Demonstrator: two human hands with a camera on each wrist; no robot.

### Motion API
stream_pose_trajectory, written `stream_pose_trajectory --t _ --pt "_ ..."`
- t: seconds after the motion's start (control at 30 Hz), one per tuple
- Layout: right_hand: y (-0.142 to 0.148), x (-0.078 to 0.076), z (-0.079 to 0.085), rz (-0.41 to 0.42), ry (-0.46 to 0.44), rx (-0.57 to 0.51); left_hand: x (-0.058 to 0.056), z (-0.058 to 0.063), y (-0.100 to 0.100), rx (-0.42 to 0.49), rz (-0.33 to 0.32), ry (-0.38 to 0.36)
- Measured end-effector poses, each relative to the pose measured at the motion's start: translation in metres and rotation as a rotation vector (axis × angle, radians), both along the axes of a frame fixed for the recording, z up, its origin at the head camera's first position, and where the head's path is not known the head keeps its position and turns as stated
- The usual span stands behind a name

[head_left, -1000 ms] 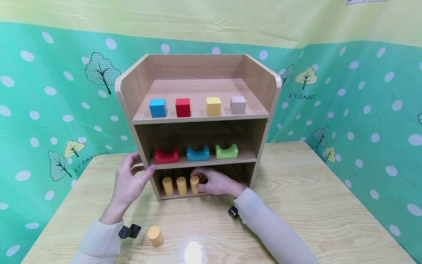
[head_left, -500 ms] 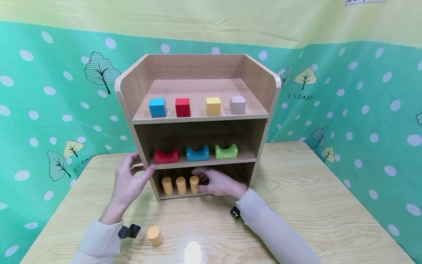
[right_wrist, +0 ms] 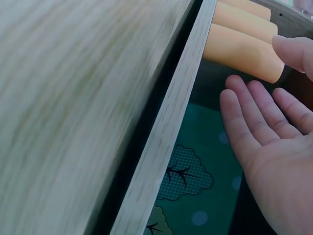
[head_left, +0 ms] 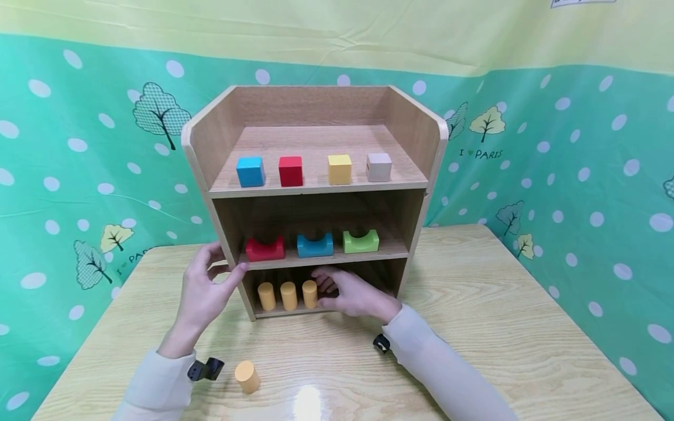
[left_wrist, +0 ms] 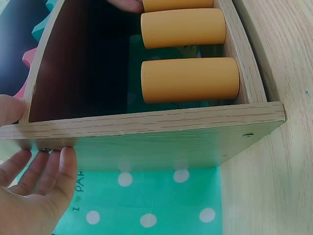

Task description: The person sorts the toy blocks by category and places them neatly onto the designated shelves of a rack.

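A small wooden shelf unit (head_left: 316,140) stands on the table. My left hand (head_left: 202,286) grips its left side panel; in the left wrist view the fingertips (left_wrist: 68,156) press the outer face and the thumb lies at the front edge. Inside the bottom compartment, three orange wooden cylinders stand upright in a row: left (head_left: 267,296), middle (head_left: 289,296) and right (head_left: 310,294). My right hand (head_left: 358,295) is just right of the right cylinder, fingers loosely spread and holding nothing. The right wrist view shows a gap between fingers and cylinder (right_wrist: 244,51).
Another orange cylinder (head_left: 247,376) stands on the table (head_left: 489,339) near the left wrist. Red (head_left: 265,250), blue (head_left: 315,246) and green (head_left: 360,242) notched blocks line the middle shelf. Blue (head_left: 250,172), red (head_left: 291,171), yellow (head_left: 339,169) and grey (head_left: 378,168) cubes sit on top.
My right hand has let go of the right cylinder and drawn slightly to the right, leaving it upright beside the other two. The left hand stays on the side panel.
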State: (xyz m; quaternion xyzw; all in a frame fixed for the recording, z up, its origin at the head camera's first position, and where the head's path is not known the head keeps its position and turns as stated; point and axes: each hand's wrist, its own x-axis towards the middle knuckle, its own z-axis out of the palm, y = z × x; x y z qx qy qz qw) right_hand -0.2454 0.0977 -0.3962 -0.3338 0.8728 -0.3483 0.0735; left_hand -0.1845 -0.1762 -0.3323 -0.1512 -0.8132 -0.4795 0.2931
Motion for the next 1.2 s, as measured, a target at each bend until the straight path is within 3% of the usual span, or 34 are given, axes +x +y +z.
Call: stream_pose_trajectory --t 0.73,1.2 --pt "0.005 0.019 -0.001 0.087 0.052 -0.056 0.0 -0.001 -0.001 0.001 -0.006 0.0" --pt "-0.006 0.033 0.0 0.159 0.096 -0.023 0.0 -0.001 -0.001 0.005 -0.009 -0.001"
